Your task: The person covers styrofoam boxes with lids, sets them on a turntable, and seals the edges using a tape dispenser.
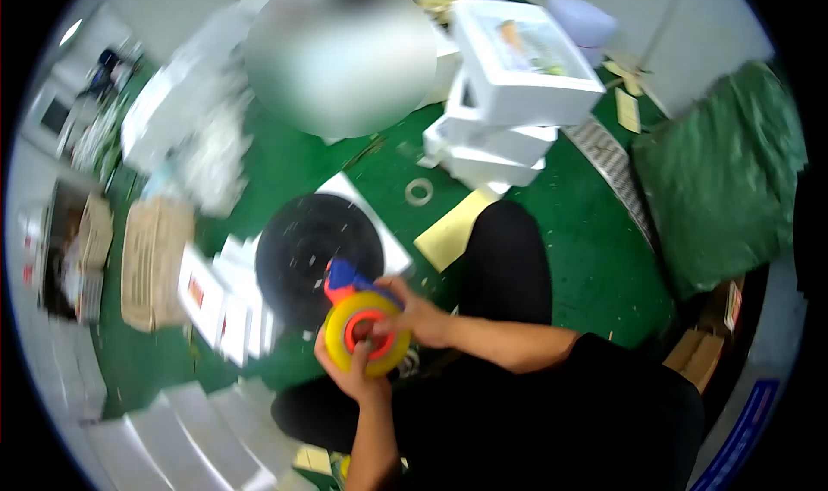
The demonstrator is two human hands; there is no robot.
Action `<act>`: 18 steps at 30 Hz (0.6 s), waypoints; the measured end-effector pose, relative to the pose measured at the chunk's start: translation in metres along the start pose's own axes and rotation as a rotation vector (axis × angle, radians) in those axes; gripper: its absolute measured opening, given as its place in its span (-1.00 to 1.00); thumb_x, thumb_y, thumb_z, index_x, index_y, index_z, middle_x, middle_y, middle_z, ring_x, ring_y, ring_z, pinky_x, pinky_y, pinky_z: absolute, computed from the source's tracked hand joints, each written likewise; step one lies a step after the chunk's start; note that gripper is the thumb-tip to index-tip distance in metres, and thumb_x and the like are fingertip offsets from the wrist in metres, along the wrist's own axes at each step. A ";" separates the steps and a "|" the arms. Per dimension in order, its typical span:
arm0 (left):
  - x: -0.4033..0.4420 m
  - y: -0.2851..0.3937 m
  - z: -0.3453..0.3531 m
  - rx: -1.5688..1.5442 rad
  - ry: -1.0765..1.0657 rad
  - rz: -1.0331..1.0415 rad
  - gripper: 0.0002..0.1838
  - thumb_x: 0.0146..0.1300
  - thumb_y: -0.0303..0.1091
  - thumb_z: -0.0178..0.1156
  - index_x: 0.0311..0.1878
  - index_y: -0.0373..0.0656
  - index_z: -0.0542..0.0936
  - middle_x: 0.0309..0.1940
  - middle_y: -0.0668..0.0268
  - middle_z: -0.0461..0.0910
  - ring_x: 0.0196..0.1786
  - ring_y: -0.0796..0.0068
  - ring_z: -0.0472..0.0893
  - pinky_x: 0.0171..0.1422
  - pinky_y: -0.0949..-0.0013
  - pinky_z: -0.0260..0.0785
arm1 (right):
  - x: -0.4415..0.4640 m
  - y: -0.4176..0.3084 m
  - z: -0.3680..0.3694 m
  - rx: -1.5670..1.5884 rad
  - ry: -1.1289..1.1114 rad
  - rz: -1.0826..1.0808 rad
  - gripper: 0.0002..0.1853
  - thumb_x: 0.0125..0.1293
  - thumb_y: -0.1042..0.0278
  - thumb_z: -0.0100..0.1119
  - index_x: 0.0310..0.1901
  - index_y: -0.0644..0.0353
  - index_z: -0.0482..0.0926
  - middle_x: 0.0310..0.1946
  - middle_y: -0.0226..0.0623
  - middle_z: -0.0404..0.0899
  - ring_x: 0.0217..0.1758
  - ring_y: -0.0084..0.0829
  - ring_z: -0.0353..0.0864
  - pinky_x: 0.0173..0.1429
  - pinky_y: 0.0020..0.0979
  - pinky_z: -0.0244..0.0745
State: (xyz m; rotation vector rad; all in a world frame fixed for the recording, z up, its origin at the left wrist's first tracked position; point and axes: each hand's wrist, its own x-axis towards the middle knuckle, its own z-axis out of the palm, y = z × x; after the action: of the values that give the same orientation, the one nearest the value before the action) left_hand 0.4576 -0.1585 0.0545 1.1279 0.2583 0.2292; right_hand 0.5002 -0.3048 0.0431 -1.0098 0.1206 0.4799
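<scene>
A tape dispenser (346, 277) with blue and orange-red parts carries a thick roll of yellow tape (392, 350) on an orange-red hub. My left hand (348, 372) is closed around the roll's near left side, its thumb over the hub. From the right, my right hand (419, 317) grips the dispenser, with fingers reaching into the hub. Its fingers are partly hidden and blurred. Just beyond the dispenser's blue end is a round black surface (302, 232) speckled with white bits.
White foam boxes (539, 103) stand stacked ahead right. White foam pieces (233, 305) lie left of the black surface, beside a tan crate (153, 271). An empty tape ring (419, 191) and yellow sheet (455, 232) lie on the green floor. A large green bag (720, 180) stands right.
</scene>
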 end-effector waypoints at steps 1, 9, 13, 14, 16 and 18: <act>0.002 0.003 0.007 -0.048 0.024 -0.062 -0.22 0.03 -0.54 0.32 0.38 -0.19 0.28 0.18 0.14 0.49 0.21 0.21 0.54 0.42 0.16 0.37 | -0.005 -0.006 -0.003 -0.060 -0.021 -0.060 -0.04 0.12 0.61 0.47 0.50 0.03 0.12 0.24 -0.22 0.42 0.26 -0.32 0.51 0.34 -0.33 0.45; 0.126 -0.031 0.136 0.559 -0.647 -0.136 -0.44 0.57 -0.04 0.03 0.38 -0.33 0.38 0.31 0.14 0.45 0.39 0.33 0.42 0.51 0.30 0.17 | -0.039 -0.145 -0.149 0.790 0.002 -0.481 -0.38 0.17 0.46 0.22 0.33 0.30 0.42 0.25 -0.05 0.54 0.30 -0.08 0.56 0.45 0.01 0.40; 0.212 -0.084 0.305 0.367 -0.792 -0.166 -0.25 0.54 0.17 -0.05 0.56 -0.18 0.20 0.51 0.13 0.30 0.53 0.21 0.30 0.60 0.14 0.04 | -0.080 -0.320 -0.333 0.352 0.421 -1.045 -0.29 0.23 0.23 0.16 0.42 0.28 0.31 0.33 0.01 0.46 0.40 0.04 0.44 0.55 0.08 0.26; 0.239 -0.077 0.351 0.262 -0.767 -0.445 -0.24 0.52 0.20 -0.04 0.58 -0.12 0.18 0.53 0.11 0.25 0.54 0.18 0.28 0.62 0.12 0.00 | -0.081 -0.355 -0.372 0.334 0.323 -1.000 -0.30 0.24 0.21 0.15 0.41 0.26 0.32 0.33 0.01 0.46 0.40 0.05 0.45 0.55 0.09 0.25; 0.257 -0.086 0.411 0.238 -0.759 -0.553 -0.21 0.48 0.19 0.06 0.60 -0.01 0.14 0.53 0.09 0.24 0.53 0.14 0.30 0.60 0.09 0.04 | -0.068 -0.378 -0.422 0.366 0.267 -0.944 -0.33 0.27 0.19 0.14 0.40 0.24 0.34 0.33 -0.01 0.47 0.38 0.05 0.46 0.54 0.09 0.26; 0.240 -0.117 0.461 0.149 -0.833 -0.381 -0.09 0.37 -0.06 0.25 0.61 -0.11 -0.02 0.45 0.05 0.31 0.45 0.12 0.38 0.50 0.13 0.23 | -0.011 -0.383 -0.474 0.442 0.319 -0.898 -0.37 0.30 0.16 0.12 0.39 0.21 0.36 0.31 -0.04 0.49 0.36 0.03 0.50 0.51 0.05 0.31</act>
State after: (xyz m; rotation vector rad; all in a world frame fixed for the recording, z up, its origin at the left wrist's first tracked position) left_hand 0.8374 -0.5273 0.1135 1.2047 -0.2588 -0.6031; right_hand 0.7166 -0.8726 0.0935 -0.6051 0.0431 -0.5154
